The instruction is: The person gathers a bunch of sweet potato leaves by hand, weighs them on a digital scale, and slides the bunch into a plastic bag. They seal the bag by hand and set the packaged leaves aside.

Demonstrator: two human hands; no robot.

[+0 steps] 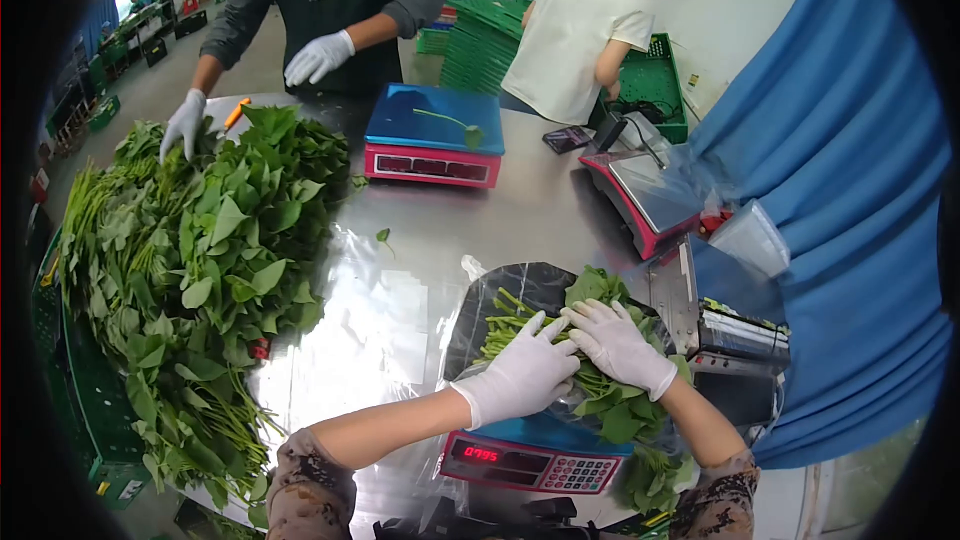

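A bunch of leafy greens (622, 408) with long green stems lies on black plastic (470, 322), above the blue pan of a red scale (545, 463). My left hand (525, 370), in a white glove, is closed over the stems, some fingers curled and its underside hidden. Spread across the top of the bunch, the gloved fingers of my right hand (620, 345) are stretched out and press on the leaves. The two hands nearly touch. Red digits glow on the scale's display, which seems to read 0795.
A large heap of leafy greens (230, 230) covers the left of the metal table (400, 250). Two more scales (433, 135) (645, 190) stand farther back. A sealing machine (735, 340) and blue curtain (830, 210) are at right. Two people stand across the table, one touching the heap.
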